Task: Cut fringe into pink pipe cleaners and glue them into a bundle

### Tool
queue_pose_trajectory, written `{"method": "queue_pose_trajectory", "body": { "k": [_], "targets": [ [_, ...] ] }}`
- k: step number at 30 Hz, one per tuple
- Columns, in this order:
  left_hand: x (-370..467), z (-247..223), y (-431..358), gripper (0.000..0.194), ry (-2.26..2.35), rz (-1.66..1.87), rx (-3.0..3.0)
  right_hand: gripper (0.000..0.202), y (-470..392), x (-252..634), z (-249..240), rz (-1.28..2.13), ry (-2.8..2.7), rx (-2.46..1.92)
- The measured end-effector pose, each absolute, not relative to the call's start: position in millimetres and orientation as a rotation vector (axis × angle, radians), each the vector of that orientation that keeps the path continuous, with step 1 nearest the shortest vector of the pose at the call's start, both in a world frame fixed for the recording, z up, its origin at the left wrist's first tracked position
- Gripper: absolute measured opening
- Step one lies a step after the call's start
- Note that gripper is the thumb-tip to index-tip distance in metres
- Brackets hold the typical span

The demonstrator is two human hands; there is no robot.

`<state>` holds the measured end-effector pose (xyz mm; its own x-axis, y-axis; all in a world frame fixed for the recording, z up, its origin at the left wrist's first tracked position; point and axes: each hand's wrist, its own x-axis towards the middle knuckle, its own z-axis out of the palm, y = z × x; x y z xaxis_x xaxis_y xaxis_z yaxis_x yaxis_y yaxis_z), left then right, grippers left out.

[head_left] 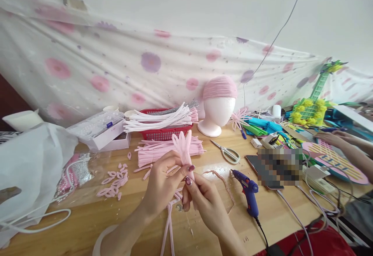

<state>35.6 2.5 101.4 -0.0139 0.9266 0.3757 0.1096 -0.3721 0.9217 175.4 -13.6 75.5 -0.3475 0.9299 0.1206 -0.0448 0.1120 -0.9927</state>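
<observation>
Between my two hands stands a pink pipe-cleaner flower (pixel 183 147), its looped petals pointing up. My left hand (pixel 164 176) pinches it from the left, just under the loops. My right hand (pixel 202 197) closes round its lower part, thumb against the stem; the fingers partly hide that end. Beneath the hands, pink pipe-cleaner stems (pixel 167 225) lie on the table, partly covered. Behind them is a stack of pink pipe cleaners (pixel 157 155). Small pink loops (pixel 115 182) lie in a loose pile to the left.
A blue glue gun (pixel 247 190), scissors (pixel 229 153) and a blurred-out phone (pixel 262 170) lie to the right. Behind stand a red basket (pixel 163 133) of white pipe cleaners and a foam head (pixel 218 110) with a pink cap. At far right, another person's hands (pixel 335 137) work.
</observation>
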Motion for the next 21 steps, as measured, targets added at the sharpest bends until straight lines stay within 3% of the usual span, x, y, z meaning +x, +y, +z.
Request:
{"method": "queue_pose_trajectory", "body": {
  "k": [4, 9, 15, 21],
  "targets": [
    [27.2, 108.8, 0.0, 0.025, 1.044, 1.523, 1.857, 0.041, -11.7, 183.0, 69.7, 1.283, -1.563, -0.823],
    [15.3, 125.5, -0.8, 0.059, 0.805, 1.392, 1.362, 0.036, -8.9, 193.5, 69.0, 1.284, -1.685, -0.755],
    [11.6, 135.4, -2.0, 0.030, 0.771, 1.257, 0.904, 0.039, -7.6, 200.8, 74.1, 1.304, -1.966, -0.784],
    [16.7, 135.5, -5.1, 0.029, 0.826, 1.240, 0.953, 0.029, 0.6, 204.8, 94.8, 1.060, -1.832, -0.781]
  ]
}}
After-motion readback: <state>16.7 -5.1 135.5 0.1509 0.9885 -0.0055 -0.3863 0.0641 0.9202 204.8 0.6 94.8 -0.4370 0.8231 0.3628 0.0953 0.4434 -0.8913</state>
